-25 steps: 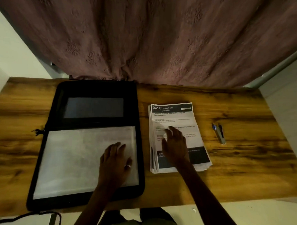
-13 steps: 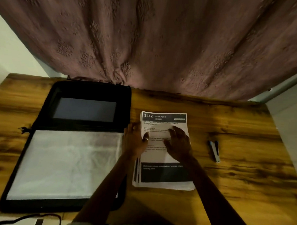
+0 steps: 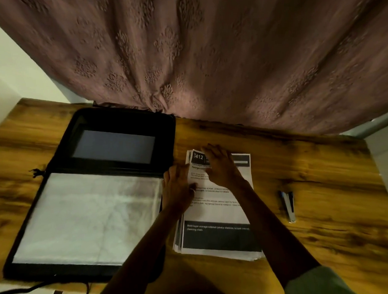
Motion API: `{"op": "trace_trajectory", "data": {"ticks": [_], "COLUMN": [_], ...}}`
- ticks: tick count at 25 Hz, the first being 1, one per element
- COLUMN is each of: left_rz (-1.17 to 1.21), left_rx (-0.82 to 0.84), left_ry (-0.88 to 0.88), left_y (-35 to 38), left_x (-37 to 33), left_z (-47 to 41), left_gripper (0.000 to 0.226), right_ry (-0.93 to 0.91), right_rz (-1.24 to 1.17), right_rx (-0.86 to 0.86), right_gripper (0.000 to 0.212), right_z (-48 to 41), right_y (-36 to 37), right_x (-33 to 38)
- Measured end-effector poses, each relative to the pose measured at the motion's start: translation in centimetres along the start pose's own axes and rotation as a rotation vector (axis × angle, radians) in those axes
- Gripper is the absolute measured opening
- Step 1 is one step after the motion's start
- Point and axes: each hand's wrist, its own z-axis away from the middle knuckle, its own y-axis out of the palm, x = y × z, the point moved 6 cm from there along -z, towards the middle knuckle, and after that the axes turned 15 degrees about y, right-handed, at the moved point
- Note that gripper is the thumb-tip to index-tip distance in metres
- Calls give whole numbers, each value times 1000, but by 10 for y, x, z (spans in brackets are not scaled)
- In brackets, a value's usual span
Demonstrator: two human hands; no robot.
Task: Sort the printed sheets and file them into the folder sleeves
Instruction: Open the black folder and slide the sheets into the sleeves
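Note:
A stack of printed sheets (image 3: 217,214) lies on the wooden table, top page headed "3412" with dark bands at top and bottom. To its left an open black zip folder (image 3: 63,138) shows a clear plastic sleeve (image 3: 90,216) in its near half. My left hand (image 3: 178,187) rests at the stack's left edge, fingers on the paper. Spread flat, my right hand (image 3: 221,165) presses on the upper part of the top page, fingers reaching its far edge. Neither hand visibly lifts a sheet.
A small stapler (image 3: 288,206) lies right of the stack. A mauve embroidered curtain (image 3: 207,58) hangs over the table's far edge. A dark cable (image 3: 22,290) trails below the near left edge. A pale wall (image 3: 384,155) bounds the table on the right.
My left hand left the folder sleeve and came to the stack's left edge. My right hand slid from mid-page up toward the page's top. The camera view shifted and tilted.

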Motion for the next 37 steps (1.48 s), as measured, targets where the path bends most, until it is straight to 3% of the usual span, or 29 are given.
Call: {"op": "trace_trajectory", "data": {"ticks": [3,8,13,16,20,23,28,32,34,37], "left_rz": [-18,-5,422,547,691,848,1333,1255,1222,1125], "left_rx": [-14,-39,11,81,176,151,-126,45,40,77], "left_ry": [69,158,-94,-111,-156,-215,-402,-365,-391,-451], "left_y": [1,-3,-4,-14,-28,-46,-70,-57,-53,-48], "left_x": [-4,-12,-2,2,18,31,43,35,39,47], "left_z": [2,1,1,9,37,56,72,78,86,94], "left_gripper": [72,60,42,32,23,24,38,37,38,40], "right_ry": [-31,-44,-134,-79,-75,40,426,666,738,804], "right_rz": [-40,-211,-269,-323,-366,-468,-920,-1004,-1127,-1065], "right_rx": [2,-134,-70,-5,-94,-157,-117,-86,-28,45], "right_gripper": [76,20,9,14,24,13,7,15,17,8], "right_z": [-7,-11,-9,-3,9,16,39,73,88,101], "right_y": [1,-25,-60,-85,-124,-152,-146,-102,-64,-21], "right_x": [1,-2,1,-2,2,-8,-56,-87,-101,-123]}}
